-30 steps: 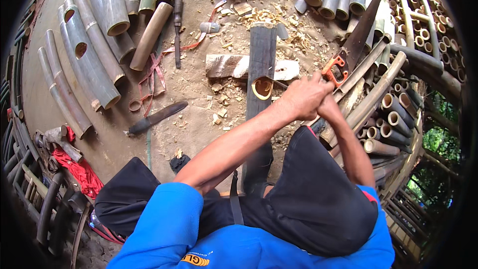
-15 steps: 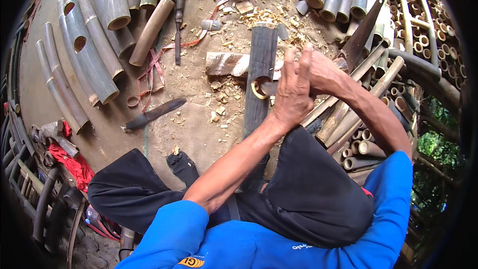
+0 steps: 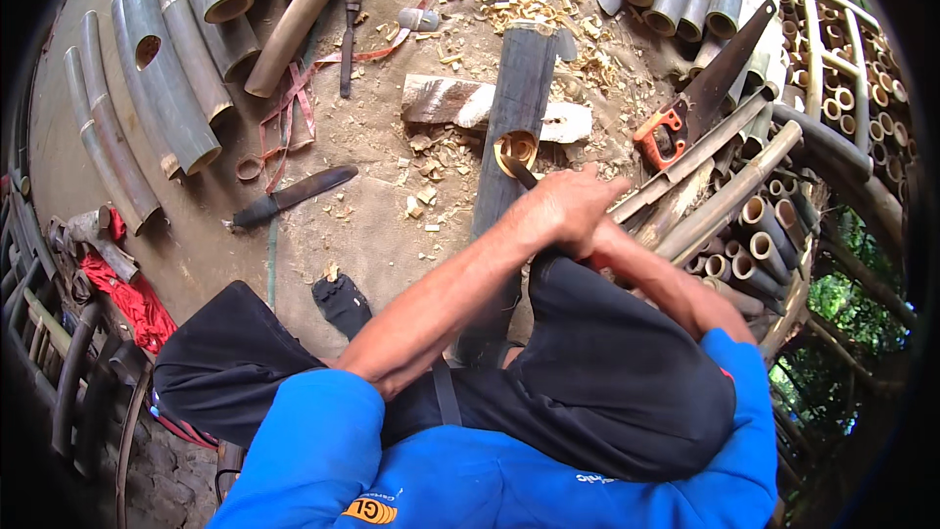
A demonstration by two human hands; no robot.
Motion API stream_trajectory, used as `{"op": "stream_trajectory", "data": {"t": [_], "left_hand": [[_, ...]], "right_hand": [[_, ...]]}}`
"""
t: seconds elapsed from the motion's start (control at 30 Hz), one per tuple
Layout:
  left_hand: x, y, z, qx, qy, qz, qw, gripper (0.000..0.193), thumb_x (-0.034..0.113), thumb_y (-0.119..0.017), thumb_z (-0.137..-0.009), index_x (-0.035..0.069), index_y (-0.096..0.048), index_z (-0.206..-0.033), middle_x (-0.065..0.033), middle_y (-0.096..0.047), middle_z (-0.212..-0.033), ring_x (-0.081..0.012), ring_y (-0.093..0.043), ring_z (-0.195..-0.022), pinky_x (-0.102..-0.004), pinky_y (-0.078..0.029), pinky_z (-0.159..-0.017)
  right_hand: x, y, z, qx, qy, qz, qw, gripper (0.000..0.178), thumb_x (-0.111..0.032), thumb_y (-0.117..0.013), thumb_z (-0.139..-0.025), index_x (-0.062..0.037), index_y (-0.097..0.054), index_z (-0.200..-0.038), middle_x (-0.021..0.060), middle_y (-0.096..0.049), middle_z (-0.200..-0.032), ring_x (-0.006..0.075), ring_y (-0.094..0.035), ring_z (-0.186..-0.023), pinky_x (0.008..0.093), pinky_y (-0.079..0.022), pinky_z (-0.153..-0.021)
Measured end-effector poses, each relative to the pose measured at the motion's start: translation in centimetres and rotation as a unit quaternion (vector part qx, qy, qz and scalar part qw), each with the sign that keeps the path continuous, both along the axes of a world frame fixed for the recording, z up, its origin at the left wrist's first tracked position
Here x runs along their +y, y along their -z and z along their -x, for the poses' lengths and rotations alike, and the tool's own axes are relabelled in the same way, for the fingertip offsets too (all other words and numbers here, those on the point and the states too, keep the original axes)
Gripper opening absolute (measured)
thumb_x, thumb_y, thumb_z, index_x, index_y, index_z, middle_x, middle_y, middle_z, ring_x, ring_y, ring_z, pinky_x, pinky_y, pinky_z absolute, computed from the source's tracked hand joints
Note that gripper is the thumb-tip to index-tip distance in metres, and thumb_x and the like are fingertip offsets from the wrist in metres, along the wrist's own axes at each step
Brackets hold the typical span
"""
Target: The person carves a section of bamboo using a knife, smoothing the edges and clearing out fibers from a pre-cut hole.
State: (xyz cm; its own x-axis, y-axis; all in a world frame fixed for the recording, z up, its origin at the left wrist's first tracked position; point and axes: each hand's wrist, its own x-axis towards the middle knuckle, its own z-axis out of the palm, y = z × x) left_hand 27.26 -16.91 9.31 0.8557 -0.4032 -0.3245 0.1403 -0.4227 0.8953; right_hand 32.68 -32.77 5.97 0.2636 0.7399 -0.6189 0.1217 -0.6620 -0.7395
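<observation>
A dark bamboo tube (image 3: 499,201) lies lengthwise before me, between my legs. In its upper face is a round hole with a pale cut rim (image 3: 506,143). A dark knife-like blade (image 3: 519,172) has its tip at that hole. My left hand (image 3: 568,204) lies over the blade's other end and partly over my right hand, with fingers stretched toward the right. Below it, my right hand (image 3: 604,238) is closed around the tool's hidden handle, by my right knee. A pale wood block (image 3: 441,101) lies crosswise under the tube.
A sheathless knife (image 3: 299,196) and a long chisel-like tool (image 3: 351,24) lie to the left. An orange-handled saw (image 3: 666,135) rests at the right against stacked bamboo (image 3: 749,162). Cut bamboo tubes (image 3: 171,108) lie at the left, and chips (image 3: 578,49) are scattered around.
Both hands have come down toward my right knee and lowered with the tool. More of the hole's pale rim and the saw's orange handle now show. The view has shifted slightly.
</observation>
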Motion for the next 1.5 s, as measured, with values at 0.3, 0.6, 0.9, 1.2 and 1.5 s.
{"op": "stream_trajectory", "data": {"t": [0.3, 0.6, 0.9, 1.2, 1.5], "left_hand": [[-4.2, -0.3, 1.2, -0.127, -0.386, 0.005, 0.913, 0.085, 0.003, -0.077, -0.073, 0.01, -0.044, -0.151, -0.03, -0.048, -0.137, -0.0522, -0.061, -0.115, -0.0543, -0.054, -0.099], [1.8, 0.6, -0.7, 0.046, 0.193, -0.072, 0.977, 0.079, 0.01, -0.082, -0.052, 0.011, -0.071, -0.13, -0.0162, -0.078, -0.104, -0.033, -0.075, -0.106, -0.0462, -0.061, -0.091], [0.2, -1.0, 1.8, -0.045, -0.165, 0.015, 0.985, 0.08, 0.004, -0.076, -0.064, 0.009, -0.056, -0.142, -0.0245, -0.053, -0.137, -0.046, -0.058, -0.12, -0.0529, -0.051, -0.1], [3.5, -4.3, 11.8, -0.078, -0.319, -0.012, 0.944, 0.105, 0.008, -0.076, -0.07, 0.003, -0.024, -0.162, -0.0304, -0.036, -0.155, -0.0535, -0.035, -0.145, -0.0556, -0.033, -0.122], [10.1, -5.0, 13.2, -0.005, -0.109, -0.403, 0.909, 0.015, 0.005, -0.067, -0.081, 0.001, -0.061, -0.094, -0.0158, -0.067, -0.084, -0.0333, -0.072, -0.08, -0.0467, -0.058, -0.069]], "right_hand": [[2.7, -4.3, -6.9, -0.159, -0.296, -0.057, 0.94, 0.048, -0.017, -0.08, -0.077, -0.0035, -0.068, -0.122, 0.0226, -0.065, -0.116, 0.0389, -0.064, -0.108, 0.0492, -0.051, -0.091], [1.3, 1.0, 2.2, -0.018, -0.036, 0.004, 0.999, 0.051, -0.015, -0.076, -0.085, -0.0079, -0.063, -0.134, 0.0193, -0.065, -0.123, 0.0301, -0.062, -0.123, 0.0435, -0.051, -0.101], [-2.3, 2.7, -1.3, -0.055, -0.094, 0.0, 0.994, 0.056, -0.02, -0.081, -0.078, -0.0103, -0.066, -0.131, 0.0189, -0.06, -0.131, 0.0286, -0.058, -0.127, 0.0417, -0.048, -0.104], [4.0, -1.0, 9.3, 0.429, 0.558, -0.058, 0.708, 0.028, -0.03, -0.042, -0.115, -0.0081, -0.056, -0.125, 0.0101, -0.062, -0.126, 0.0231, -0.06, -0.121, 0.0405, -0.047, -0.109], [6.7, 0.7, 9.8, 0.619, 0.464, -0.127, 0.621, 0.026, -0.023, -0.056, -0.109, -0.0003, -0.059, -0.122, 0.0195, -0.069, -0.114, 0.0343, -0.071, -0.094, 0.0446, -0.063, -0.082]]}}
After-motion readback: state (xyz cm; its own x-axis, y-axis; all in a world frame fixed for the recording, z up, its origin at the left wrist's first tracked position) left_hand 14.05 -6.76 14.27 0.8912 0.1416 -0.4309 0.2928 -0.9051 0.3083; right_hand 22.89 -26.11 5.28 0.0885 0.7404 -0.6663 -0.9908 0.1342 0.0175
